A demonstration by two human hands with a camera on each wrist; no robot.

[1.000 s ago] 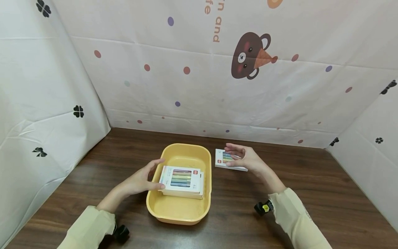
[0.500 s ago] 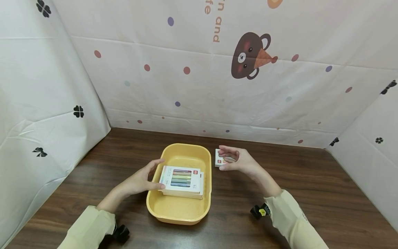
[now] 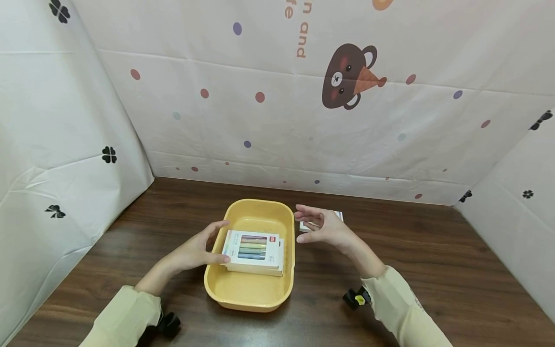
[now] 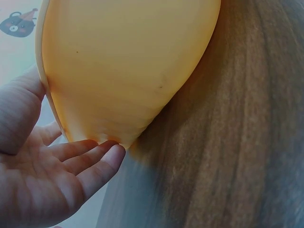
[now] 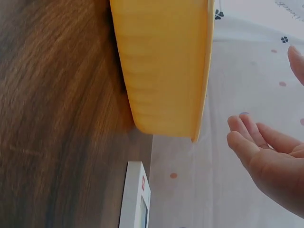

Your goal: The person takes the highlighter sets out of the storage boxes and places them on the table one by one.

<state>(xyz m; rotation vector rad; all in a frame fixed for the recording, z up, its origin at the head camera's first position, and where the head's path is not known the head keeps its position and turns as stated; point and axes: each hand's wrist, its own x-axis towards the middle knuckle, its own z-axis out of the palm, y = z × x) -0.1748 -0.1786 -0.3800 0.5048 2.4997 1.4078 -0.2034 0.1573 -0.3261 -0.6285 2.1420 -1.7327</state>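
A yellow plastic basin (image 3: 256,289) sits on the table, holding stacked white boxes. The top box (image 3: 273,248) has a window showing pastel-coloured pens. My left hand (image 3: 195,248) grips the basin's left rim, with the thumb over the edge beside the top box. In the left wrist view its other fingers (image 4: 97,171) lie against the basin's outer wall. My right hand (image 3: 327,229) hovers near the right rim, holding nothing, its fingers and thumb apart. Another white box (image 5: 135,199) lies on the table behind that hand, mostly hidden in the head view.
The dark wood-grain table (image 3: 433,270) extends to both sides of the basin. White printed cloth (image 3: 260,130) hangs along the back and sides. Black cameras are strapped at both wrists.
My right hand has moved left, from over the loose box toward the basin's right rim. The loose box stays on the table. My left hand and the basin have held still.
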